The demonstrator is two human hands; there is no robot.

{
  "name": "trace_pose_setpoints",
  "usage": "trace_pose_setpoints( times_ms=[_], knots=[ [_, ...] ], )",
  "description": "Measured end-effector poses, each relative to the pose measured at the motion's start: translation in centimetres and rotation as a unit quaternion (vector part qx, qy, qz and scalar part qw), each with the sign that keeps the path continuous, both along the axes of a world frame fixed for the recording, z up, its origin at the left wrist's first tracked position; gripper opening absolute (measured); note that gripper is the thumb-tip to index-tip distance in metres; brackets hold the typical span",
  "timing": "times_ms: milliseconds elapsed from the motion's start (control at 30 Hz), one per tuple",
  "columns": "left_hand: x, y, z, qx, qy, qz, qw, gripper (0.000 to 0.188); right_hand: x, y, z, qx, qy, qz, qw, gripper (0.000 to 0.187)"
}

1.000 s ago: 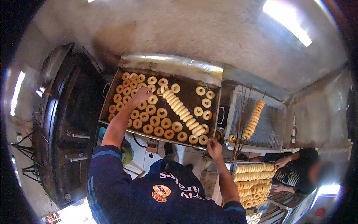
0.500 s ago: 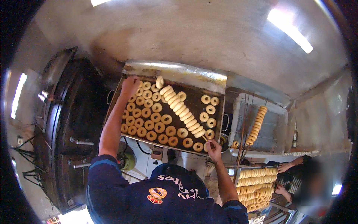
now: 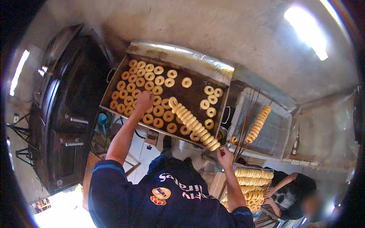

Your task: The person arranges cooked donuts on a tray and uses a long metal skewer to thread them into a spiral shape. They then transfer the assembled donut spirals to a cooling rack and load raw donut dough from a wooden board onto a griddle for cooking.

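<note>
My right hand (image 3: 225,156) pinches the near end of a thin stick at the pan's front right corner. Many pale dough rings (image 3: 192,123) are threaded along it in a tight row, slanting over the pan toward the far left. My left hand (image 3: 145,99) is over the left half of the large rectangular metal pan (image 3: 190,69), among loose rings. Its fingers are curled together; whether a ring is between them is hidden. Golden rings (image 3: 147,119) cover the pan's left side, and a smaller group (image 3: 211,99) lies at its right.
A white tub with a wire rack (image 3: 272,133) stands right of the pan, with another loaded stick of rings (image 3: 258,124) and bare sticks across it. Below it is a tray of stacked rings (image 3: 253,182), where a co-worker's hands (image 3: 270,192) rest. A dark oven (image 3: 64,110) stands left.
My left hand has come from the pan's far left corner toward its middle. My right hand and the loaded stick have shifted nearer to me, past the pan's front edge. The view has tilted slightly.
</note>
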State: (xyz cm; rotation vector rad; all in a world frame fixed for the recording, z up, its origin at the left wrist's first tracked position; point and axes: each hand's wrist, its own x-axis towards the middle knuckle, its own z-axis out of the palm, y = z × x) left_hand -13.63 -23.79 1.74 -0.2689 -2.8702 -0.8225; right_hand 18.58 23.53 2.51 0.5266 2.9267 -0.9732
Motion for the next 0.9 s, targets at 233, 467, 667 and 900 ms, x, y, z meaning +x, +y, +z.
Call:
trace_pose_setpoints(
  times_ms=[233, 467, 667, 900],
  knots=[
    [4.9, 5.8, -1.5, 0.065, -0.13, -0.196, 0.97, 0.024, 1.2, 2.9, 1.8, 0.07, -0.003, 0.058, 0.996, 0.021],
    [0.5, 4.3, -4.4, -0.111, -0.073, -0.05, 0.99, 0.028, 0.0, 0.5, 4.1, 0.102, -0.048, 0.071, 0.991, 0.021],
    [-4.5, -3.7, -5.9, -0.035, 0.003, -0.083, 0.996, 0.027, -5.2, -2.5, -1.1, -0.004, 0.003, 0.102, 0.995, 0.022],
    [-3.9, 0.2, -1.8, 0.025, -0.127, -0.119, 0.984, 0.022, -6.5, -3.0, -2.1, 0.036, 0.01, 0.062, 0.997, 0.018]
  ],
)
